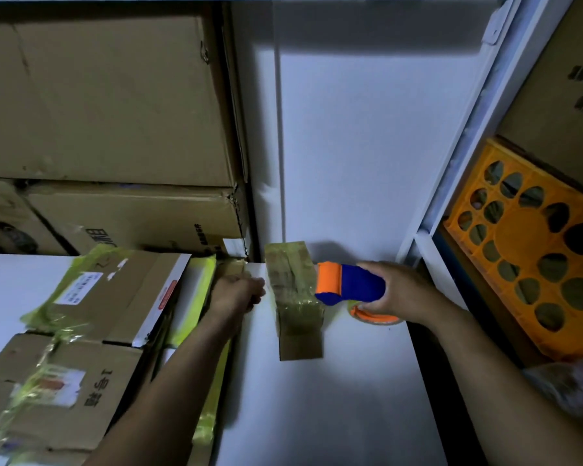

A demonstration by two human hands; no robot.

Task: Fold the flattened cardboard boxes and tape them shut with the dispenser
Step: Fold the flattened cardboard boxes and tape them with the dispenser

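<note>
Box: small cardboard box (295, 297), glossy with tape, standing near the far edge of the bench (317, 415), close to the back wall.
Dispenser: blue-and-orange tape dispenser (347, 284), orange end against the box's right face, tape roll (374, 317) underneath.
Right grip: right grip (401, 290), clamped round the dispenser's handle.
Left grip: left grip (238, 292), fingers curled, just beside the box's left face; cannot tell whether pinching anything or touching the box.
Step, as judged: running a strip over the box from its right side.
Doing it well: roller held flat to the cardboard, one straight pull along the seam, box braced from the left against sliding, strip cut with a clean twist on the blade.
Around: taped parcels (108, 290) on the bench's left half; large stacked cartons (98, 95) behind them; orange crate (525, 264) on the shelving to the right.
In the way: wall close behind the box, so little room for a long stroke; parcels crowding the left forearm; tape roll near the bench's right edge.
</note>
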